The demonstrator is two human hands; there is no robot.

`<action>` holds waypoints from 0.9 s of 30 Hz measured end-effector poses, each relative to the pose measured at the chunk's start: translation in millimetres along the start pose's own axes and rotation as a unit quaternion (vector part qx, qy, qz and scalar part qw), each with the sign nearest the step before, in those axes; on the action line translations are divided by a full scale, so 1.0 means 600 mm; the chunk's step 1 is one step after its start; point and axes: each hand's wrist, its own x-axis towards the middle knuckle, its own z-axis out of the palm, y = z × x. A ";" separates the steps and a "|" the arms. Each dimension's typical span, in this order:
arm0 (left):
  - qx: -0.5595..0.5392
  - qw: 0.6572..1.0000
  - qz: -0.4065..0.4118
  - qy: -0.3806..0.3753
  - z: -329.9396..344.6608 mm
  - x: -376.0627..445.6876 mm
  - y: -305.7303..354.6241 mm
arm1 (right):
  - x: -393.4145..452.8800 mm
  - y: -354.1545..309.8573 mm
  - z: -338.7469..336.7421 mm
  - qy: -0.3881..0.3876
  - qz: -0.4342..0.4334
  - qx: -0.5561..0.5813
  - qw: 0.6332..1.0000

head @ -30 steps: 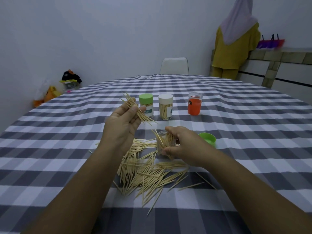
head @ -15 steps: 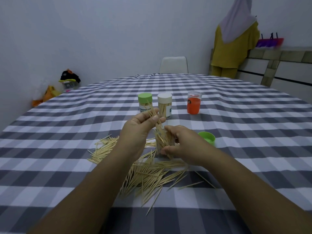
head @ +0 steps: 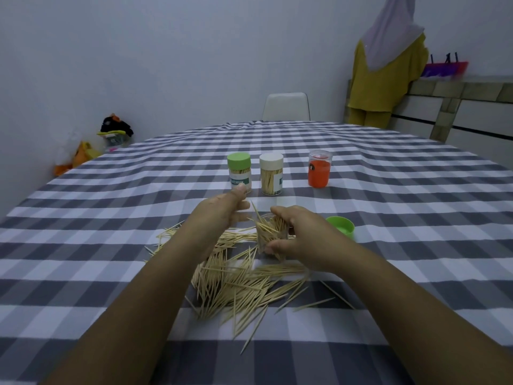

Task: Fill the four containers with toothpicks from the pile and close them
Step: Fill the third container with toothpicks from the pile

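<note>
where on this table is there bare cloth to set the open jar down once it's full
Bare cloth lies right of the orange jar, and between the green lid and that jar. Left of the green-capped jar is bare too. It is crowded at the toothpick pile under both hands.

one wide-angle camera sits on the person's head, looking forward and down over both forearms across the checked desk [head: 388, 207]. the toothpick pile [head: 236, 282] lies close under it; the white chair [head: 286, 107] and far wall stand well back.
</note>
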 end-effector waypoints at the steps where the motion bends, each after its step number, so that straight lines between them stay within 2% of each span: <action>1: 0.023 0.999 -0.015 -0.021 -0.005 -0.002 0.003 | 0.000 0.000 0.000 0.001 0.000 -0.001 1.000; 5: 0.083 0.987 -0.030 -0.134 -0.022 -0.013 0.007 | 0.001 0.000 0.001 0.002 -0.002 0.002 1.000; 7: 0.076 0.985 -0.031 -0.154 -0.028 -0.015 0.006 | 0.001 0.001 0.001 0.005 -0.003 0.004 1.000; 12: 0.085 0.993 0.025 -0.079 -0.016 -0.010 -0.003 | 0.000 0.001 0.001 0.009 -0.002 0.005 1.000; 15: 0.118 0.988 0.068 -0.074 -0.002 -0.014 -0.002 | 0.002 0.002 0.002 0.009 -0.002 0.014 1.000; 21: 0.172 0.982 0.066 -0.036 -0.033 -0.013 0.007 | 0.002 0.003 0.002 0.004 0.000 0.010 1.000; 22: 0.215 0.974 0.063 -0.027 -0.042 -0.011 0.006 | 0.002 0.002 0.002 0.003 -0.001 0.010 1.000; 24: 0.350 0.935 0.047 -0.029 -0.060 -0.006 0.002 | 0.002 0.001 0.004 0.003 -0.004 0.012 1.000; 27: 0.472 0.879 -0.035 -0.063 -0.073 -0.002 -0.003 | 0.001 0.000 0.009 0.007 -0.010 0.021 1.000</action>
